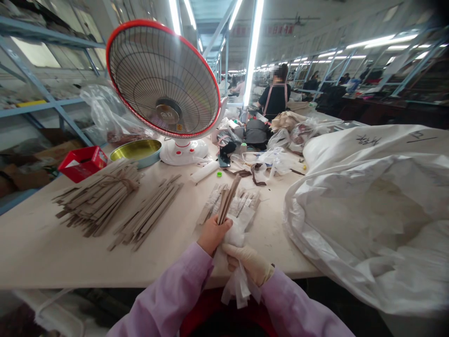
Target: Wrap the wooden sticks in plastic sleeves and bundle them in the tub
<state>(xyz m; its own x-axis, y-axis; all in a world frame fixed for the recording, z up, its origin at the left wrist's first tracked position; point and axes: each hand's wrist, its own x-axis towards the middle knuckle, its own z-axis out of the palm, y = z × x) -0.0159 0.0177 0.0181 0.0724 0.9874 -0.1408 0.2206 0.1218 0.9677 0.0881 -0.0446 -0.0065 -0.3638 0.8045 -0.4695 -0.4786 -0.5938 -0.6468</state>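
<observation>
My left hand [214, 234] is closed around a small bundle of thin brown-grey strips [228, 200], which stand up tilted from the fist. In a pale glove, my right hand [249, 263] pinches translucent white plastic strips [242, 285] just below and right of the left hand. Part of this white film reaches up beside the bundle. Behind my hands lie several wrapped bundles [247, 201] of like strips with white film around them. To the left is a loose row of strips [149, 213], and farther left a larger pile tied with a band [101, 199].
A large white sack [298, 206] gapes on the right of the table [63, 267]. At the back left stand a red-rimmed fan heater [184, 152], a gold-lined bowl [136, 152] and a red box [82, 164]. Plastic bags and scraps [273, 159] clutter the back; a person [275, 96] is beyond.
</observation>
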